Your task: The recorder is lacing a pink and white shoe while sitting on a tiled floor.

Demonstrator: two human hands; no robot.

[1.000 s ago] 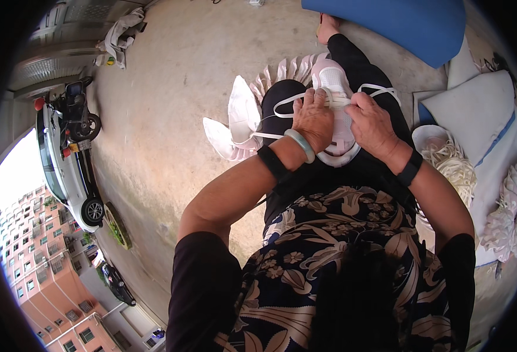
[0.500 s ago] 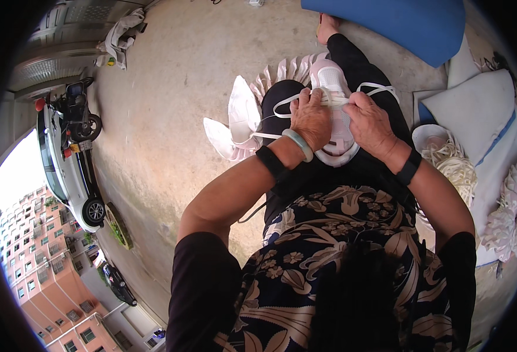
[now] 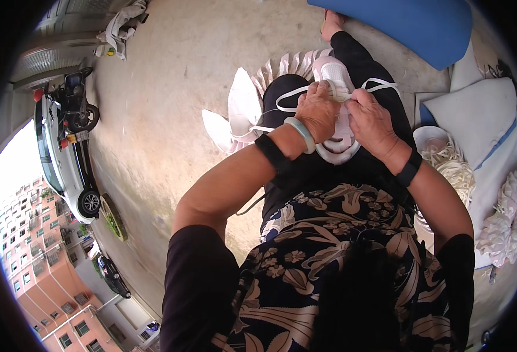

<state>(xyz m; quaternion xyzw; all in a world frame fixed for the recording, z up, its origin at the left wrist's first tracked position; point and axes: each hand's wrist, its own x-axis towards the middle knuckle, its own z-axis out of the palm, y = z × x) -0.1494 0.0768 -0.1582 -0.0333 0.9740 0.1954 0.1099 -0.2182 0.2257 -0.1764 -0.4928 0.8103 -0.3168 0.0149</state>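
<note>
A white and pale pink shoe upper (image 3: 342, 157) lies across my lap, its rounded toe pointing away from me. A flat white shoelace (image 3: 381, 84) runs across its middle, with a loop out past each side. My left hand (image 3: 318, 112) bends over the upper's left side, fingers closed on the lace; its fingertips are partly hidden. On the other side, my right hand (image 3: 371, 120) pinches the lace between thumb and forefinger close to the eyelet edge. Both hands nearly meet over the upper.
More pink-white uppers (image 3: 245, 102) fan out beside my left knee. At right are a bundle of cream laces (image 3: 455, 176), a heap of uppers (image 3: 505, 226) and white sheeting (image 3: 493, 108). A blue sheet (image 3: 408, 29) lies ahead; a motorbike (image 3: 82, 108) and white car (image 3: 64, 170) stand left.
My left hand has shifted slightly right and up over the upper, closer to my right hand. The lace stretch between the hands looks shorter. The whole view has tilted a little.
</note>
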